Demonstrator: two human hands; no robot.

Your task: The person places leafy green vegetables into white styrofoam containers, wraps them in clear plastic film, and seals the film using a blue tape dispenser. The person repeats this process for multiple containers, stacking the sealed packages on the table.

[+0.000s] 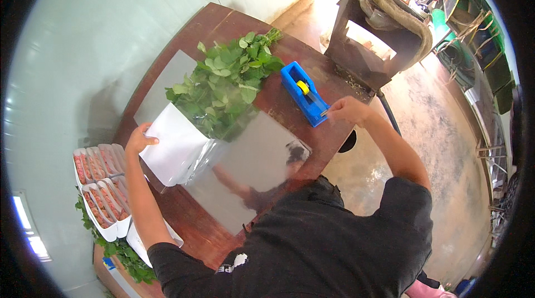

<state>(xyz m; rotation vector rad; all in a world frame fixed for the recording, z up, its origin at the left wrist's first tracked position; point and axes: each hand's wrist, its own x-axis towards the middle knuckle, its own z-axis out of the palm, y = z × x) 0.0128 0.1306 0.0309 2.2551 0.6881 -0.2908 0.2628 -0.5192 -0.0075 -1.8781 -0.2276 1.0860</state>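
My left hand (pixel 141 139) grips the far-left edge of a white paper wrapper (pixel 177 143), thumb on top. The wrapper surrounds one end of a bunch of leafy green stems (pixel 221 76), whose cut ends point away from me. Clear plastic film (pixel 205 162) shows along the wrapper's near-right side. Any flower heads inside are hidden. Over at the right, a blue tape dispenser (pixel 305 95) holds a yellow-cored roll of tape (pixel 302 87). My right hand (pixel 349 111) pinches at the dispenser's cutter end, apparently on the tape's free end; the tape itself is hard to make out.
A grey sheet (pixel 246 172) covers part of the reddish-brown table (pixel 200 218). At left stand white-wrapped bunches of pink flowers (pixel 102 191) with green foliage (pixel 125 256) below. Beyond the table's right edge is a dark bin-like stand (pixel 363 39) draped with sacking (pixel 401 14).
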